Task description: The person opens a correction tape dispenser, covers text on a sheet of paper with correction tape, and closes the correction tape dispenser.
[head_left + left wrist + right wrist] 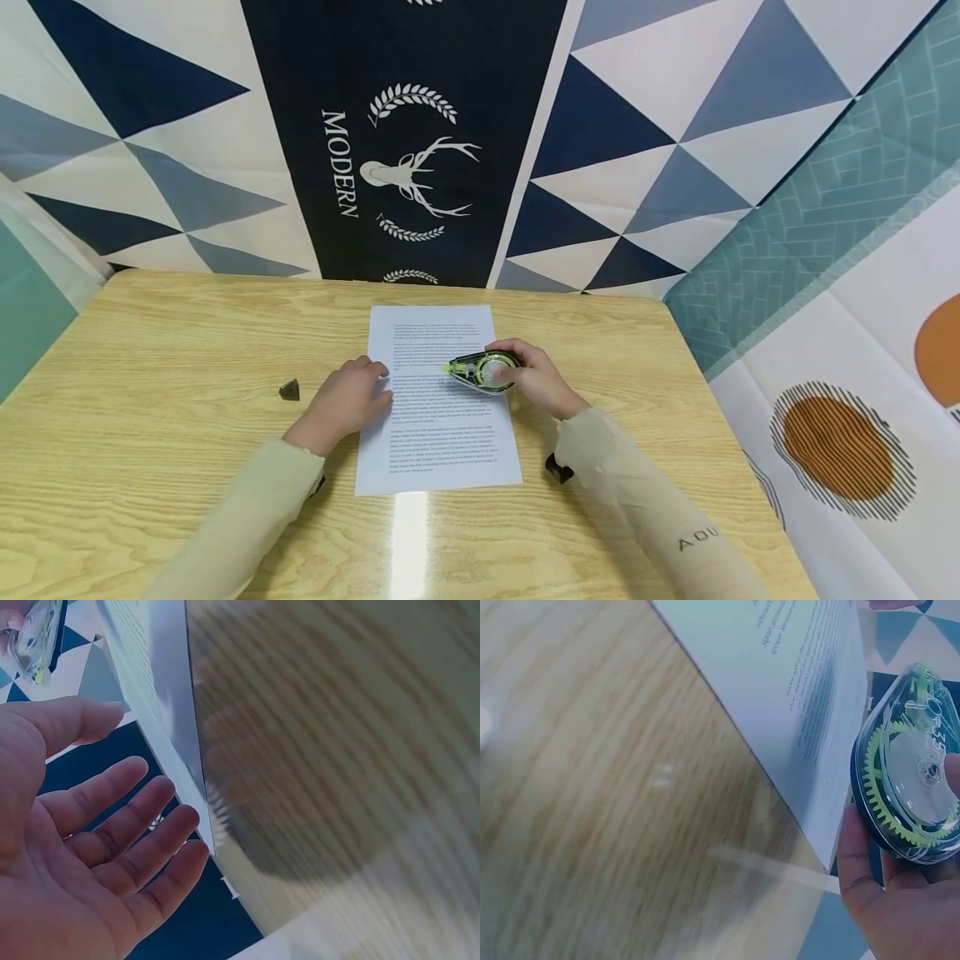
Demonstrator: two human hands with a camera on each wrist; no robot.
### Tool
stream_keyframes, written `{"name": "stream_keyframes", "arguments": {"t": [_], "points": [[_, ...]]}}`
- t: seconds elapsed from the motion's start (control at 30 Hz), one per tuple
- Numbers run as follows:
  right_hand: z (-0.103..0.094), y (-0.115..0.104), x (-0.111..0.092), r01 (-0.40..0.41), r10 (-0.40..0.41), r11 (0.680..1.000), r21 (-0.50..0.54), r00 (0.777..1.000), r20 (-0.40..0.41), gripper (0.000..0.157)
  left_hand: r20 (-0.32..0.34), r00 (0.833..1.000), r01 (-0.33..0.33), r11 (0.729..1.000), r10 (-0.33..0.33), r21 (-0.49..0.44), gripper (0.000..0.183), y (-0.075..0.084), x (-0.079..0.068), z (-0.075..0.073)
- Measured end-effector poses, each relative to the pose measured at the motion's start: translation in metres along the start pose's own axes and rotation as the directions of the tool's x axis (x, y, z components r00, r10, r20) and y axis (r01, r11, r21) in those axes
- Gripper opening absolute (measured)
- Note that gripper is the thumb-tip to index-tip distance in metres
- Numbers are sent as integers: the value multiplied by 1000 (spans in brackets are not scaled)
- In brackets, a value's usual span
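1. Gripping the correction tape dispenser from its three o'clock side, the right hand held it over the printed sheet in the head view, toward two o'clock from the sheet's middle. The nose aimed at nine o'clock, seemingly to line up with the rows of print; whether it touched the paper could not be told. The printed sheet lay flat on the wooden table, its top toward twelve o'clock, probably to face the person squarely. At its nine o'clock edge was the left hand, apparently placed to steady the paper while covering little text. A small dark piece lay between nine and ten o'clock from that hand, clear of the paper.

2. In the left wrist view, the left hand sat at eight o'clock, palm showing, fingers parted and softly bent, holding nothing. That looseness suited a light resting touch, though contact was not certain. The dispenser showed near ten o'clock.

3. In the right wrist view, the dispenser stood at three o'clock, nose toward twelve. The right hand's thumb lay against its clear face and the fingers supported it below, likely to keep it from twisting.
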State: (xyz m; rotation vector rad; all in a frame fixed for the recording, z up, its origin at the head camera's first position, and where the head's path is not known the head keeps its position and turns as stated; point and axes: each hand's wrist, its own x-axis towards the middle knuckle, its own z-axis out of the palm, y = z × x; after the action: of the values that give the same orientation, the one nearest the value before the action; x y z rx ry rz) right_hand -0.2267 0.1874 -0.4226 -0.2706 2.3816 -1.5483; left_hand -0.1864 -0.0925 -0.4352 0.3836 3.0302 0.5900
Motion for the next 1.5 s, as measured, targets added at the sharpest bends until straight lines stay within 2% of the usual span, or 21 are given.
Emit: {"name": "stream_keyframes", "arguments": {"t": [0.37,1.03,1.5], "points": [[8,-11,10,15,-15,1000,-22,1000,21,43,-2,1000,-2,1000,2,25,38,-1,1,3],[17,-14,17,43,-41,998,-52,998,36,42,28,1000,-14,998,12,54,32,1,5,4],[17,-12,20,46,-41,997,-59,996,84,44,26,999,-23,998,22,66,30,0,5,8]]}}
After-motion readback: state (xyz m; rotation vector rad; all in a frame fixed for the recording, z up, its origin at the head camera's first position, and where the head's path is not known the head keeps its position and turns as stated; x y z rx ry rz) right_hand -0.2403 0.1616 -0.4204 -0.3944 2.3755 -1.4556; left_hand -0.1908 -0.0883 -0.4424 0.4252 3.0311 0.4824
